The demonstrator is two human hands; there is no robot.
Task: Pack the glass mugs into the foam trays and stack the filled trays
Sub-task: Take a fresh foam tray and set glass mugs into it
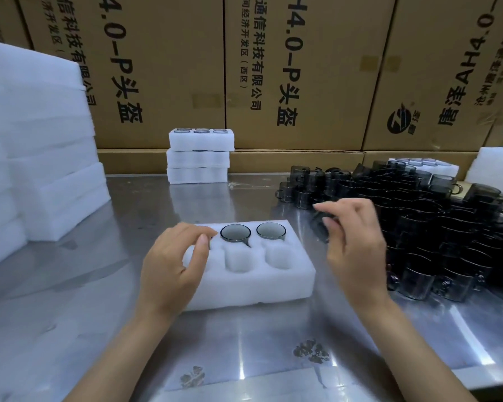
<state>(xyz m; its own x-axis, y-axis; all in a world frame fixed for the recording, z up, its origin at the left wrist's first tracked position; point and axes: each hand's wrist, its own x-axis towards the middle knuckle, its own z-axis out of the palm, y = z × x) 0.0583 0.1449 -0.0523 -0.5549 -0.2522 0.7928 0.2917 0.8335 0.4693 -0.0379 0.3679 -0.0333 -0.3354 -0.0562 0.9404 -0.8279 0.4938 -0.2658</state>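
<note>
a white foam tray (253, 282) lies near the middle of the steel table (70, 300), with two smoked glass mugs (235, 233) seated in the middle and right pockets of its far row. the left hand (172, 265) hovers over the tray's left end, fingers loosely curled and holding nothing i can make out, while the right hand (355, 242), just off the tray's right edge, pinches a blurred dark mug (320, 227). loose mugs (447, 233) crowd the table's right side, and a stack of three filled trays (199, 156) stands at the far edge.
</note>
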